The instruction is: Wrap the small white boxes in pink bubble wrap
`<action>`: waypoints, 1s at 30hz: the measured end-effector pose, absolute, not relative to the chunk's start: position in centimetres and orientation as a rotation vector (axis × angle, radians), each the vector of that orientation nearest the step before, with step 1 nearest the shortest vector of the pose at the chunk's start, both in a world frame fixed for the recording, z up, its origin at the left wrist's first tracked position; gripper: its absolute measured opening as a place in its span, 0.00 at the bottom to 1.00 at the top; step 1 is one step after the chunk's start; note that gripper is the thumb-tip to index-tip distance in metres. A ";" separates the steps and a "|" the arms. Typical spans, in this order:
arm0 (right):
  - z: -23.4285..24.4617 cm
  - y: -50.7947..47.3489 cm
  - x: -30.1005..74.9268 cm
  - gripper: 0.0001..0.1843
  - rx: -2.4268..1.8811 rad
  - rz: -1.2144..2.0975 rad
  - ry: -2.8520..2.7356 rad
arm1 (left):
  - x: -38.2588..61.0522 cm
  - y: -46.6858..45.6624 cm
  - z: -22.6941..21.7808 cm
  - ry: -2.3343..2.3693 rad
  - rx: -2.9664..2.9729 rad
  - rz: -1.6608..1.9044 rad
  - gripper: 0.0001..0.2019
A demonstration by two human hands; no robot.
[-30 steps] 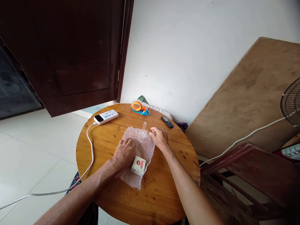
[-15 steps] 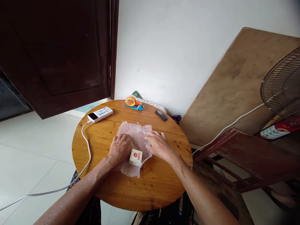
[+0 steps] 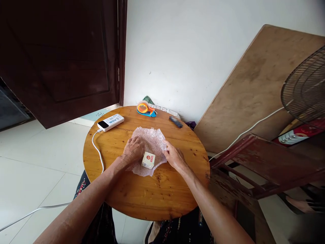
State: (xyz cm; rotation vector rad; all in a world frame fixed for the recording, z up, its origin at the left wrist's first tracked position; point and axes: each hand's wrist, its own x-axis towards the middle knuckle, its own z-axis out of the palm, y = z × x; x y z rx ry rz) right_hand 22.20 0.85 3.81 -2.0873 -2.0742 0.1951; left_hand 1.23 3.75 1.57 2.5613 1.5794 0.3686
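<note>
While the left hand (image 3: 134,148) lies palm-down, loosely flattened, and the right hand (image 3: 175,158) curves, thumb and forefinger apart: one round brown wooden table (image 3: 142,200), beneath both; one clear crinkled bubble-wrap sheet (image 3: 156,144), partly covered by the left, edge touched by the right; one white oblong power bank (image 3: 111,122), beyond the left; one orange-and-blue plastic tape dispenser (image 3: 150,113), beyond both; one cream cardboard box (image 3: 148,160), on the sheet, right beside the left.

Below frame centre, a box (image 3: 148,160) lies on bubble wrap (image 3: 153,140) on the counter (image 3: 152,200). A corded device (image 3: 111,122) lies left of centre, a tape dispenser (image 3: 147,111) behind.
</note>
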 end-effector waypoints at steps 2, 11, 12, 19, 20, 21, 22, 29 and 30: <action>3.9 0.6 22.2 0.29 -2.098 0.182 -2.055 | 0.9 3.8 1.6 1.577 2.557 0.385 0.16; 4.9 -1.0 23.0 0.31 -2.064 0.172 -2.119 | -0.5 -0.4 1.8 1.421 2.263 0.868 0.21; 5.0 -1.2 23.1 0.32 -2.068 0.184 -2.133 | -0.6 -0.8 1.7 1.384 2.229 0.877 0.21; 5.7 -2.3 22.6 0.24 -2.130 0.011 -2.300 | 0.0 -2.0 1.0 1.360 2.068 0.741 0.43; 6.0 -2.3 22.5 0.21 -2.124 0.009 -2.342 | 0.1 -2.2 0.9 1.381 2.079 0.730 0.46; 6.4 -2.4 22.4 0.18 -2.108 0.020 -2.379 | 0.2 -2.5 0.9 1.400 2.098 0.720 0.48; 6.8 -2.4 22.3 0.15 -2.082 0.038 -2.403 | 0.4 -2.7 0.9 1.416 2.119 0.708 0.49; 8.3 -2.1 19.1 0.22 -1.571 0.257 -2.467 | 1.3 -3.6 1.1 1.519 2.201 0.620 0.55; 8.2 -2.1 18.5 0.25 -1.515 0.278 -2.509 | 1.3 -3.6 1.1 1.531 2.201 0.609 0.55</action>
